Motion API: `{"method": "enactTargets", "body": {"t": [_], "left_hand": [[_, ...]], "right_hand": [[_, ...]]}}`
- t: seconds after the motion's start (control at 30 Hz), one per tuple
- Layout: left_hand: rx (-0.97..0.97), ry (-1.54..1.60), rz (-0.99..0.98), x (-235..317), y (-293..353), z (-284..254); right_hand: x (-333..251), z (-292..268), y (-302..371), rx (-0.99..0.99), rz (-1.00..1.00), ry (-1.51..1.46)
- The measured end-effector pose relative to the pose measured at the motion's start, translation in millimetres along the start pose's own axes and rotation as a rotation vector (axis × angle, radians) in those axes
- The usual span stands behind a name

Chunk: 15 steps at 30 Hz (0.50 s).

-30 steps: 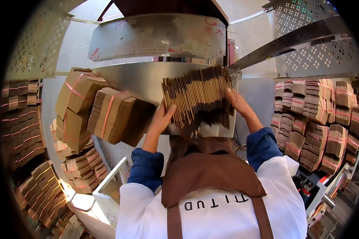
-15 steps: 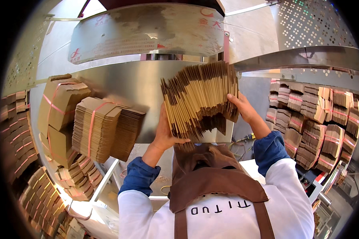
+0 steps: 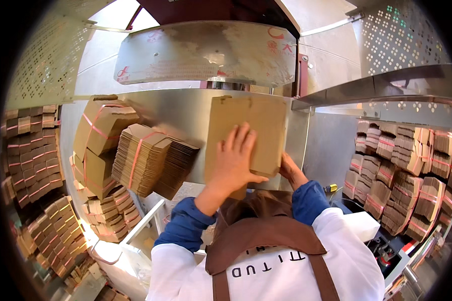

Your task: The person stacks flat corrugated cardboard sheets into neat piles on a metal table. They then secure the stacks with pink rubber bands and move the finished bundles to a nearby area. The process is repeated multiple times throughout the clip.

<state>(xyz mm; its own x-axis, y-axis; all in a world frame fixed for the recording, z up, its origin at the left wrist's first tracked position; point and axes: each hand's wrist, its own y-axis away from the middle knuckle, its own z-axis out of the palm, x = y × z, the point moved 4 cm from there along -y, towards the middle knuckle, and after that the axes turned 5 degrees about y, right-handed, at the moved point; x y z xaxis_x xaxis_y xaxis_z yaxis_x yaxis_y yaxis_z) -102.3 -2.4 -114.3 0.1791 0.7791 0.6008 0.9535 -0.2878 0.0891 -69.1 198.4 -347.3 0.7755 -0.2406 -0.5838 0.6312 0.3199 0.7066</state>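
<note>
A stack of flat-folded cardboard boxes (image 3: pixel 268 118) lies with a broad brown face up on the metal table in front of me. On top of it rests my left hand (image 3: pixel 234 160), palm down, its fingers stretched out and its thumb pointing right. My right hand (image 3: pixel 292 170) grips the stack's near right corner; some of its fingers are hidden behind the edge. To the left stands a bundle of folded cardboard (image 3: pixel 135 159) tied with pink strap, and a darker row of folded cardboard (image 3: pixel 178 163) leans against it.
Larger strapped cardboard bundles (image 3: pixel 98 128) stand at the table's left end. A metal machine panel (image 3: pixel 206 55) spans the far side of the metal table (image 3: pixel 173 113). Piles of strapped cardboard (image 3: pixel 404 165) rise at the right, with more piles (image 3: pixel 35 155) at the far left.
The stack has turned from edges up to flat on the table. My left hand has moved from its left side onto its top; my right hand has dropped to the near right corner.
</note>
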Motion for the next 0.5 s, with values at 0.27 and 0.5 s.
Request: {"method": "enactTargets", "body": {"t": [0.27,0.5], "left_hand": [[0.01,-0.013,0.042,29.0,8.5,25.7],[-0.038,0.047,0.049,8.5,10.6,27.5]], "right_hand": [[-225.3,43.0,108.0,0.659,-0.816,0.841],[-281.7,294.9,20.8,0.119,-1.17,0.848]]}}
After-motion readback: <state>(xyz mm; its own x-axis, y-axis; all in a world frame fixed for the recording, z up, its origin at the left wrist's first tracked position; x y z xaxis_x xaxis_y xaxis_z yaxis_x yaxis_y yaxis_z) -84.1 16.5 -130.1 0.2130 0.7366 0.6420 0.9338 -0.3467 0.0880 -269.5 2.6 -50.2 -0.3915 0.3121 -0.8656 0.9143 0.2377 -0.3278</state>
